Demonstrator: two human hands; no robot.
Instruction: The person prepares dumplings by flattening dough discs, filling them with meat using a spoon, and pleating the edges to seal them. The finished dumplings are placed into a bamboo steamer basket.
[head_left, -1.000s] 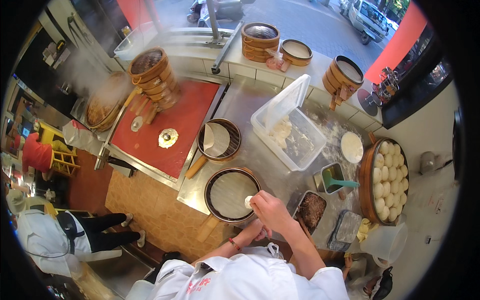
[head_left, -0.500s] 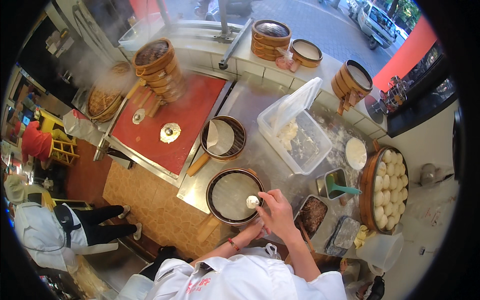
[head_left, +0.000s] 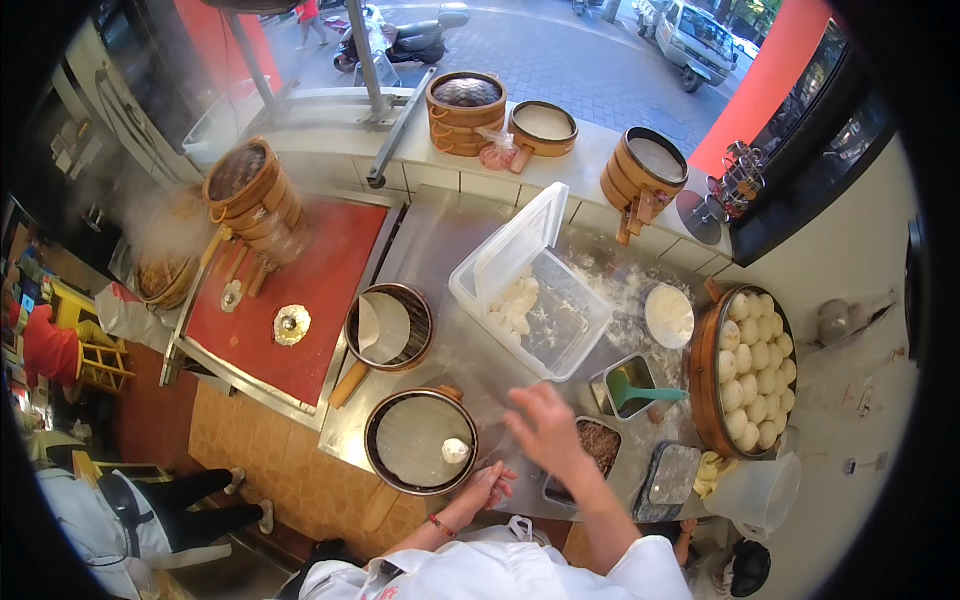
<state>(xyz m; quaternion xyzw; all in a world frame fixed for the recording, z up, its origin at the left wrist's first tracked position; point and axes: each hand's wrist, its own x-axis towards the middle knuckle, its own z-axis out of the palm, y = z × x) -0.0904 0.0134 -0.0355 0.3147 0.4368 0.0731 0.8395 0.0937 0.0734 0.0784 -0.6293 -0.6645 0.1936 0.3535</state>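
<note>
A small white dumpling (head_left: 455,451) rests on the lined floor of the near bamboo steamer (head_left: 420,398), toward its right side. My right hand (head_left: 545,425) hovers over the steel counter, right of the steamer, slightly blurred. Its fingers are apart and nothing is in them. My left hand (head_left: 487,487), with a beaded bracelet at the wrist, is just off the steamer's lower right rim. Its fingers lie loosely stretched and hold nothing that I can see. A metal tray of minced filling (head_left: 598,445) sits beyond my right hand, partly covered by the forearm.
A lidded plastic tub (head_left: 580,345) holds dough pieces. To its right are a flour bowl (head_left: 669,317), a container with a green scoop (head_left: 640,390) and a large steamer full of buns (head_left: 712,400). Stacked steamers (head_left: 258,200) steam on the red stovetop (head_left: 300,265).
My right hand has let go of the dumpling, which now sits in the steamer, and has drawn away. The whole view has shifted, so the counter appears further left.
</note>
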